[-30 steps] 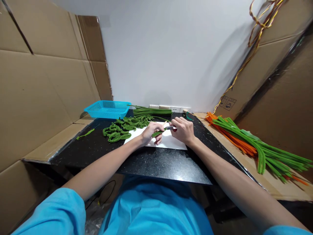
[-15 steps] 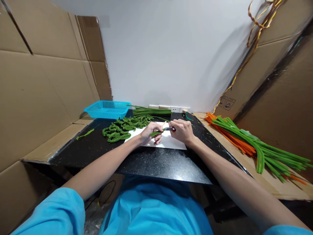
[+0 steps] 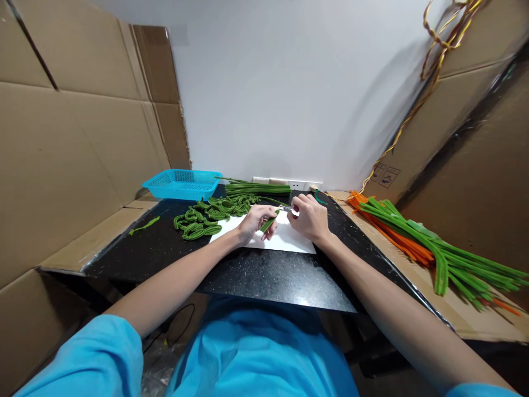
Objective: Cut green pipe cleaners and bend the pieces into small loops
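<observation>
My left hand [image 3: 259, 222] is closed on a short bundle of green pipe cleaners [image 3: 269, 223], its end pointing down over a white sheet [image 3: 285, 242]. In my right hand [image 3: 309, 218] is a small metal tool [image 3: 286, 208], largely hidden by the fingers; whether it is scissors or pliers I cannot tell. Its tip reaches the upper end of the bundle beside my left fingers. Left of the sheet lie looped green pipe cleaners [image 3: 198, 223] in a heap. Straight, long green pipe cleaners [image 3: 258, 190] lie in a bunch behind the sheet.
A blue plastic basket [image 3: 182, 184] stands at the back left. Bright green stems [image 3: 448, 251] and orange stems [image 3: 407, 242] spread over cardboard on the right. A socket strip [image 3: 296, 185] runs along the wall, and twisted yellow wire [image 3: 407, 118] hangs at right. Cardboard walls flank the black table [image 3: 281, 278].
The green bundle in my left hand has turned from nearly level to a steeper slant. My right hand has risen slightly with the metal tool, whose tip is now higher.
</observation>
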A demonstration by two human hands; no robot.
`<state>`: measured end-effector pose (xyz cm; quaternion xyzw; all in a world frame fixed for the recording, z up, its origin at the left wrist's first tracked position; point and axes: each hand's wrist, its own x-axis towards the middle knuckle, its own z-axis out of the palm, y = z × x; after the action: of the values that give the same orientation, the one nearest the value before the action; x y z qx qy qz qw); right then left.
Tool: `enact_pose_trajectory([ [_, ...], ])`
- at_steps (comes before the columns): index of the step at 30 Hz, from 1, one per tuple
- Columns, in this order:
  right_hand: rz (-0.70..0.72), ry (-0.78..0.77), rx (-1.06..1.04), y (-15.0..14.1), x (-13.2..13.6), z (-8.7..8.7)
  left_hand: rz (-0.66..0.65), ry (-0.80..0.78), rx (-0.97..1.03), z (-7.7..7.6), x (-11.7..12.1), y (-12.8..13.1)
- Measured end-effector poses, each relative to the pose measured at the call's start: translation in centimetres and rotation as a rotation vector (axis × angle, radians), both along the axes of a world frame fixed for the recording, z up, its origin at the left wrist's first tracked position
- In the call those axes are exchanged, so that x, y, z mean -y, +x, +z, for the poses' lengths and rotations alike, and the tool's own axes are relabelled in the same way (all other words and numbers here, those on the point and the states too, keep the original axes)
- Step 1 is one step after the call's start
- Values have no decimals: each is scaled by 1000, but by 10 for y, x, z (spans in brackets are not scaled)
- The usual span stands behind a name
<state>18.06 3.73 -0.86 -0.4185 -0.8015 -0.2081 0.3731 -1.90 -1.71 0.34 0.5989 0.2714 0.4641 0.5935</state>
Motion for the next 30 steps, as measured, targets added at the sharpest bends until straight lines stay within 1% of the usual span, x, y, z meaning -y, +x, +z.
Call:
enact_pose_trajectory([
  [3, -48, -139, -137, 1, -3, 2, 126, 73, -87, -2, -3, 0],
  [4, -34, -208, -196, 2, -3, 4, 153, 92, -117, -3, -4, 0],
  [5, 16, -288, -261, 3, -3, 5, 171, 108, -142, -4, -5, 1],
  [6, 102, -384, -327, 4, -3, 7, 185, 119, -159, -5, -6, 1],
  [9, 471, -749, -494, 1, 1, 12, 230, 140, -175, -6, -8, 3],
  [10, 563, -859, -536, -1, 3, 13, 239, 150, -174, -7, -8, 4],
  [11, 624, -939, -573, -3, 5, 14, 245, 160, -171, -8, -9, 4],
  [12, 660, -975, -609, -6, 7, 14, 248, 169, -169, -8, -10, 4],
  [15, 688, -968, -697, -11, 9, 11, 253, 190, -172, -10, -11, 5],
  [18, 652, -922, -706, -10, 5, 8, 265, 211, -190, -11, -11, 5],
  [22, 590, -836, -604, -6, 2, 8, 289, 216, -220, -10, -9, 5],
  [25, 557, -782, -527, -7, 5, 12, 339, 212, -236, -9, -9, 5],
  [28, 547, -761, -469, -9, 8, 14, 379, 241, -220, -8, -9, 5],
  [30, 547, -787, -452, -9, 8, 14, 398, 266, -203, -8, -9, 6],
])
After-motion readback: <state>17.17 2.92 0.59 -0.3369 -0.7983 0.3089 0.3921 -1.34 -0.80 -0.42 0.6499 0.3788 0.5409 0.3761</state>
